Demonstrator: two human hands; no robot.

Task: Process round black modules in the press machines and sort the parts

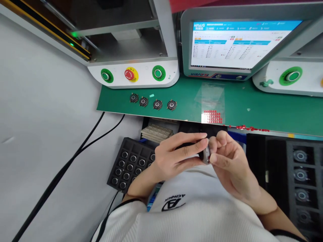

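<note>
Just off the green bench mat (264, 107), a small round grey part (206, 155) is being pinched between the fingertips of the left hand (176, 158) and right hand (233, 166). Four black round parts (157, 104) are being kept lined up on the mat; more are being held in a black tray (111, 181) below it.

Green workbench (282, 114) below white machine housings (143, 78)

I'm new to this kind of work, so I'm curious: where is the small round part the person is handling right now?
In the head view, the small round part is right of centre, held between the left hand and right hand, just below the front edge of the green bench.
</note>
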